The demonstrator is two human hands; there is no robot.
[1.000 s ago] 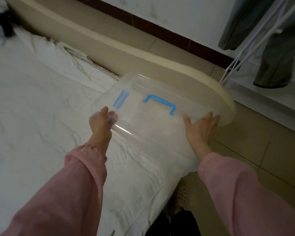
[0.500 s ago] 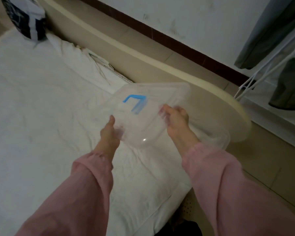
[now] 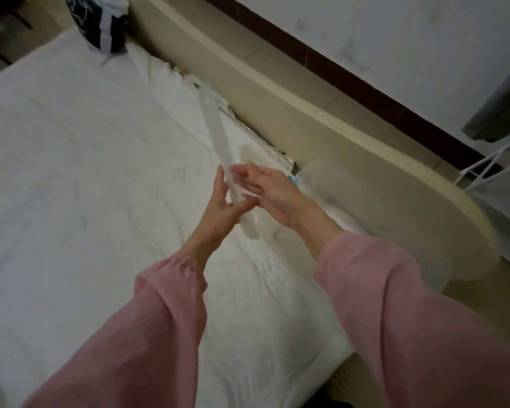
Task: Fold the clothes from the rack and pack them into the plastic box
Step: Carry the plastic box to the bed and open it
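1. The plastic box (image 3: 333, 187) lies on the white sheet (image 3: 71, 172) at the right side of the bed, just against the beige bed frame (image 3: 277, 83). It is clear and heavily blurred, so its inside cannot be read; a bit of blue (image 3: 292, 178) shows at its near end.
2. The lid (image 3: 215, 134) is off the box and seen edge-on, a thin translucent strip running from the far pillow area down to the hands.
3. The left hand (image 3: 221, 210) pinches the lid's lower part between thumb and fingers. The right hand (image 3: 273, 191) grips the same part from the other side, its fingers blurred through the plastic.
4. Both pink sleeves (image 3: 165, 313) fill the foreground and hide the near corner of the bed.
5. A grey garment (image 3: 501, 107) hangs at the right edge, cut off by the picture, above a few white bars of the rack (image 3: 486, 169).
6. A dark-and-white pillow (image 3: 97, 22) sits at the top left, partly cut off.
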